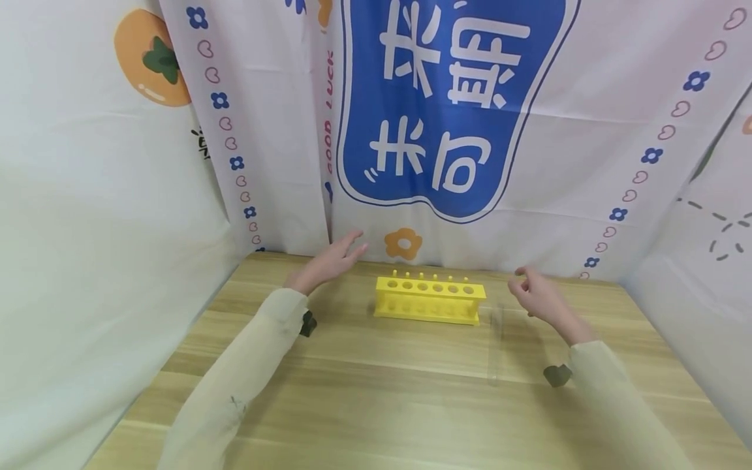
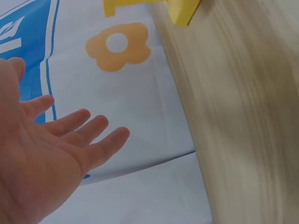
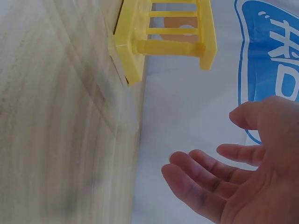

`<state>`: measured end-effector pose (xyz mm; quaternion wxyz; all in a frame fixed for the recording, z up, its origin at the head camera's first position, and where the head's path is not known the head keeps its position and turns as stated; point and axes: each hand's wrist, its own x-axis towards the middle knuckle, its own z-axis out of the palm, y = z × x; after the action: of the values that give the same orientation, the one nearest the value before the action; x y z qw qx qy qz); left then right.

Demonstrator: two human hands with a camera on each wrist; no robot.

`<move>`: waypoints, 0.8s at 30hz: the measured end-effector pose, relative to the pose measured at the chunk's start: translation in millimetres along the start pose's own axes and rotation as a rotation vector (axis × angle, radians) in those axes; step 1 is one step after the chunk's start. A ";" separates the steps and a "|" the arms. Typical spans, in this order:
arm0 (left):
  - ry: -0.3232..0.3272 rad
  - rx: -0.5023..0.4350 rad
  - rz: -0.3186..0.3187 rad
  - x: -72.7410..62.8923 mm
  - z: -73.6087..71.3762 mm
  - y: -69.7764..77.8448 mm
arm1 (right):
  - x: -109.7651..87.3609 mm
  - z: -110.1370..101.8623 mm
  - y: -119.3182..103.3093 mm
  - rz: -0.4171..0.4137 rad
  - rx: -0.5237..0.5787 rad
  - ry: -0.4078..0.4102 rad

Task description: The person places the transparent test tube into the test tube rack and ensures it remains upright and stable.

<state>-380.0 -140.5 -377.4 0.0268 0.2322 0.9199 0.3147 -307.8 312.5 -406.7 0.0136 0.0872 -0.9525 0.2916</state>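
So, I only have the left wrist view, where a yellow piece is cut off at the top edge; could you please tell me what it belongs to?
Observer: It belongs to a yellow rack; the head view shows a row of six round holes along its top.
Operator: Thank you. Could you also tell me where the right hand is, please?
Observer: In the head view, it is held out to the right of the rack, apart from it.
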 end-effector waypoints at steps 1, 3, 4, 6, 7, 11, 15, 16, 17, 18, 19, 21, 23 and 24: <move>0.000 0.000 -0.001 -0.6 1.5 -0.8 | -0.4 1.7 0.4 0.001 0.005 -0.001; -0.001 -0.006 -0.002 -2.0 4.2 -2.0 | -1.6 4.7 1.6 0.001 0.020 -0.001; 0.000 -0.013 -0.002 -2.3 5.7 -2.6 | -2.3 5.9 2.1 0.004 0.027 0.001; 0.004 -0.038 0.000 -3.1 8.6 -2.8 | -4.2 8.3 3.0 0.011 0.033 0.002; 0.008 -0.049 0.003 -3.2 10.4 -3.0 | -5.3 9.4 3.4 0.014 0.034 0.002; 0.019 -0.105 0.003 -3.0 18.4 -3.2 | -7.4 14.8 5.9 0.035 0.046 0.002; 0.022 -0.136 -0.021 -4.1 26.0 -5.8 | -6.9 21.6 6.5 0.056 0.076 -0.004; 0.020 -0.143 -0.026 -4.5 27.7 -6.4 | -6.4 23.5 6.8 0.062 0.080 -0.005; 0.023 -0.146 -0.029 -5.0 29.4 -6.7 | -5.8 25.3 7.4 0.066 0.083 -0.005; 0.023 -0.153 -0.032 -5.3 31.2 -7.1 | -5.3 27.0 8.0 0.075 0.084 -0.008; 0.024 -0.159 -0.032 -5.5 33.0 -7.3 | -4.8 28.7 8.5 0.081 0.089 -0.008; 0.023 -0.172 -0.027 -5.9 37.3 -7.5 | -4.2 32.2 9.9 0.096 0.082 -0.012; 0.020 -0.180 -0.015 -7.1 42.3 -7.5 | -4.6 35.5 10.5 0.106 0.080 -0.027; 0.019 -0.190 -0.012 -7.7 44.9 -7.4 | -5.1 37.2 10.8 0.109 0.080 -0.036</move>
<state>-367.4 -123.7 -418.5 0.0418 0.2201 0.8877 0.4024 -303.7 301.4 -443.9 -0.0229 0.0408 -0.9435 0.3282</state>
